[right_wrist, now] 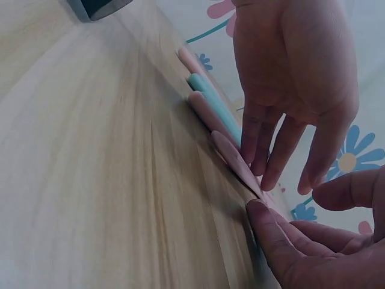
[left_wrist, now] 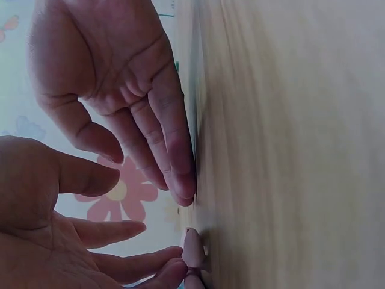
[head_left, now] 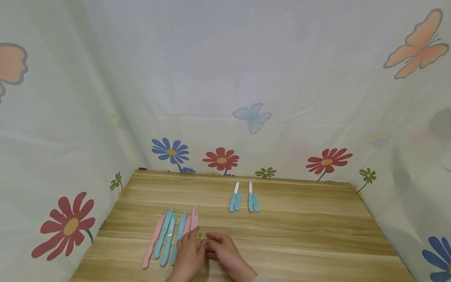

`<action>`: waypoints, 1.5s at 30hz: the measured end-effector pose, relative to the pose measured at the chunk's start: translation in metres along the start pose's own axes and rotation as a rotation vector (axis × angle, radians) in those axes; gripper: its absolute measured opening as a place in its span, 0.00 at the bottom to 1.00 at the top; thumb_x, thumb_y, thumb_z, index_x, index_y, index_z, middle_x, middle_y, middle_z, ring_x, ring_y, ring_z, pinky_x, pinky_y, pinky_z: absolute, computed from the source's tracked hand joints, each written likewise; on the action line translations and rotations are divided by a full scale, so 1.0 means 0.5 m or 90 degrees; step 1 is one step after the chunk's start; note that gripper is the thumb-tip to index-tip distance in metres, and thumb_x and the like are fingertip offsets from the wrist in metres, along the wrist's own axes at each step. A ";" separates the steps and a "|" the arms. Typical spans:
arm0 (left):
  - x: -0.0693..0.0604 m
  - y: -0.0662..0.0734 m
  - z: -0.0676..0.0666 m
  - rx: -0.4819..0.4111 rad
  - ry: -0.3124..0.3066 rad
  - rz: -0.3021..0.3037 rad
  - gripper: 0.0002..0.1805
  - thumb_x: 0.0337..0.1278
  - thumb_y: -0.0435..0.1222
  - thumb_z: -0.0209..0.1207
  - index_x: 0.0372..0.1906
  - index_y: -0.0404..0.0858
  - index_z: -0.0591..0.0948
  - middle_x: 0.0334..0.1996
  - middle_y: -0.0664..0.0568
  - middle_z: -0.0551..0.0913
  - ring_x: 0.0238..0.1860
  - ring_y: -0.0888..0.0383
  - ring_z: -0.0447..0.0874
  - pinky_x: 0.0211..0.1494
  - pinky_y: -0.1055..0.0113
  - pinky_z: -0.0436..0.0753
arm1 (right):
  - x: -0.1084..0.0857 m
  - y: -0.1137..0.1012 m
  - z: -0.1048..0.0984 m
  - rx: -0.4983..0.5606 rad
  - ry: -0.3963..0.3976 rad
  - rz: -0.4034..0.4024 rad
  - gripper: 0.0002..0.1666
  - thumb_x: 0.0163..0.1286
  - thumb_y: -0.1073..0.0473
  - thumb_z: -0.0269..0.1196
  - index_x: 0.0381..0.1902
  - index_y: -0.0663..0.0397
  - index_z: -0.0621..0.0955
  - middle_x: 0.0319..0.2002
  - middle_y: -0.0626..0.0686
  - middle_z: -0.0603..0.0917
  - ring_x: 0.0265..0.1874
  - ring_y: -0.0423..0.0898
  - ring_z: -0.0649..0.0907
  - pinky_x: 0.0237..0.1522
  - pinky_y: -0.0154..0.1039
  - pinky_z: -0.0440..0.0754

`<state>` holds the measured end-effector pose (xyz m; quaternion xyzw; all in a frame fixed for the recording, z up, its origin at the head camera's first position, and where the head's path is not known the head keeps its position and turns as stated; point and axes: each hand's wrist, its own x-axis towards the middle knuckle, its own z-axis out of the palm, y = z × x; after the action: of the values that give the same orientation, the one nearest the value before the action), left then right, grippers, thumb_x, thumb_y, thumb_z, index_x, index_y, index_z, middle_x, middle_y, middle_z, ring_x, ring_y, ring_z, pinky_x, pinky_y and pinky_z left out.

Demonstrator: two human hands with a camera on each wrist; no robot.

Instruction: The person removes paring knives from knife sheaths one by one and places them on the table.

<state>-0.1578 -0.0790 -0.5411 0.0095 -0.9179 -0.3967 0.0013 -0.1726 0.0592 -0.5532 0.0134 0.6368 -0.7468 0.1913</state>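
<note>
Head view, low centre: we cannot see the lower ends of two pink knives (head_left: pixel 193 223) behind the left hand (head_left: pixel 189 252). Upper left, an orange butterfly (head_left: pixel 12 64) runs off-frame. Right wrist view, upper left: cropped dark object (right_wrist: pixel 103 7), which we cannot identify.

From my end, the tabletop (head_left: pixel 317 227) in the head view looks like smooth grained wood with a faint sheen. At lower left, I see smooth, mostly matt plastic on the pink knife (head_left: pixel 153 243) and teal knife (head_left: pixel 161 237). The backdrop (head_left: pixel 197 78) filling the upper frame is creased, softly glossy sheeting; cloth or plastic, I can't tell.
</note>
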 end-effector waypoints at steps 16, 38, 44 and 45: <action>-0.003 -0.003 -0.002 0.006 0.004 0.025 0.30 0.67 0.34 0.62 0.71 0.33 0.71 0.62 0.33 0.78 0.59 0.35 0.75 0.59 0.39 0.77 | -0.005 0.003 0.012 -0.013 -0.008 0.000 0.31 0.73 0.65 0.59 0.68 0.81 0.69 0.54 0.66 0.87 0.47 0.47 0.89 0.47 0.40 0.91; 0.000 -0.012 0.002 0.017 0.014 0.052 0.28 0.66 0.32 0.61 0.70 0.32 0.72 0.52 0.41 0.83 0.51 0.46 0.77 0.56 0.45 0.76 | 0.000 0.002 0.017 -0.037 -0.001 0.009 0.26 0.71 0.68 0.58 0.65 0.78 0.74 0.55 0.66 0.87 0.51 0.47 0.88 0.48 0.40 0.90; 0.001 -0.012 0.002 -0.025 0.020 0.035 0.27 0.66 0.31 0.62 0.69 0.36 0.73 0.58 0.37 0.82 0.58 0.38 0.78 0.58 0.41 0.79 | -0.004 0.001 0.014 -0.040 -0.016 -0.003 0.25 0.72 0.68 0.58 0.63 0.79 0.75 0.55 0.68 0.86 0.50 0.47 0.88 0.49 0.39 0.90; 0.001 -0.012 0.002 -0.032 0.020 0.028 0.27 0.66 0.32 0.62 0.69 0.36 0.73 0.59 0.38 0.81 0.59 0.38 0.78 0.59 0.40 0.79 | -0.005 0.001 0.013 -0.038 -0.018 -0.005 0.25 0.72 0.68 0.58 0.63 0.78 0.76 0.55 0.69 0.86 0.50 0.46 0.88 0.49 0.40 0.90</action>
<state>-0.1584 -0.0824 -0.5462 -0.0044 -0.9075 -0.4192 0.0248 -0.1689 0.0535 -0.5518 -0.0054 0.6561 -0.7283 0.1976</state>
